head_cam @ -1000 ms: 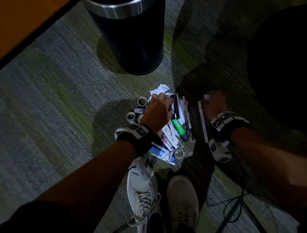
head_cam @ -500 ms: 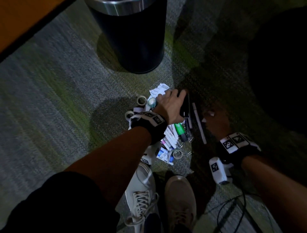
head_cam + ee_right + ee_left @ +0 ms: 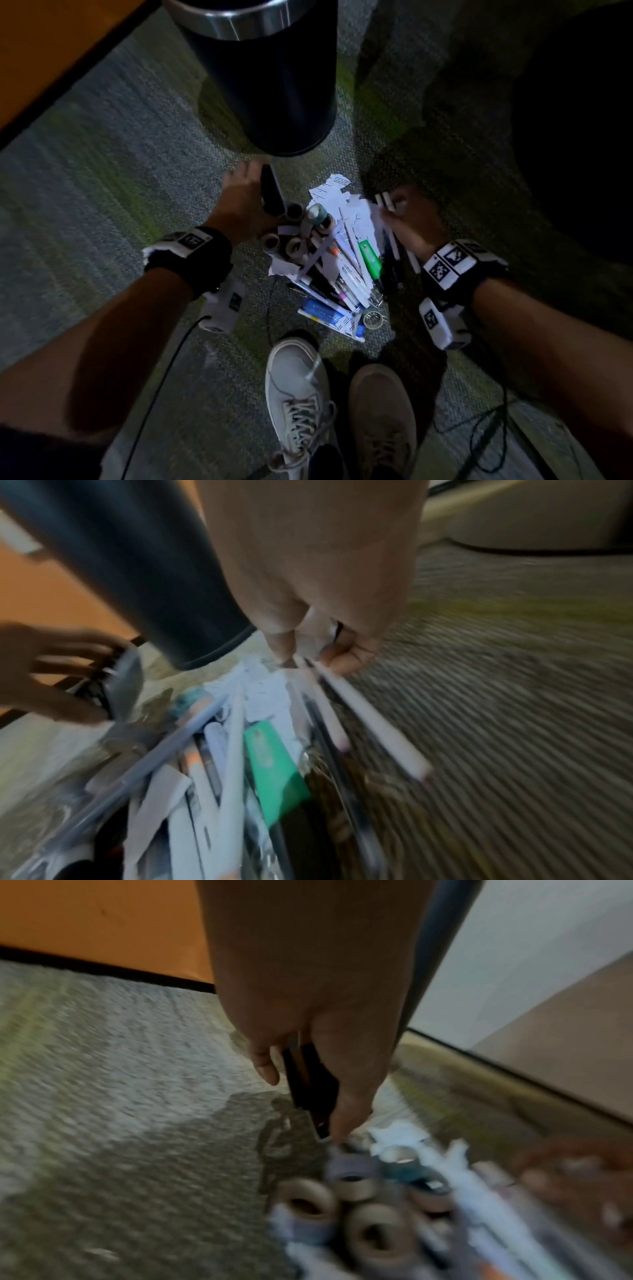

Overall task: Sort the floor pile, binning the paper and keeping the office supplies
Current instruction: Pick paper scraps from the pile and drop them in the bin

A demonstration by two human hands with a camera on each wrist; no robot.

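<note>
The floor pile holds torn white paper (image 3: 334,193), several tape rolls (image 3: 294,246), a green highlighter (image 3: 370,260) and many pens (image 3: 346,284). My left hand (image 3: 253,181) is at the pile's far left corner and grips a black stapler (image 3: 270,193) just above the rolls. In the left wrist view the stapler (image 3: 308,1085) sits between thumb and fingers of the hand (image 3: 301,1096), over the tape rolls (image 3: 373,1234). My right hand (image 3: 394,205) is at the pile's right edge and pinches two white markers (image 3: 385,202). In the right wrist view the markers (image 3: 377,723) trail back from the hand (image 3: 308,653).
A black bin (image 3: 260,85) with a steel rim stands on the carpet just beyond the pile. An orange wooden panel (image 3: 51,51) runs along the far left. My two shoes (image 3: 298,394) are right below the pile. Black cables (image 3: 479,428) lie at lower right.
My left hand has carried the black stapler from the pile's middle over to its far left corner. My right hand has come back in to the pile's right edge with white markers.
</note>
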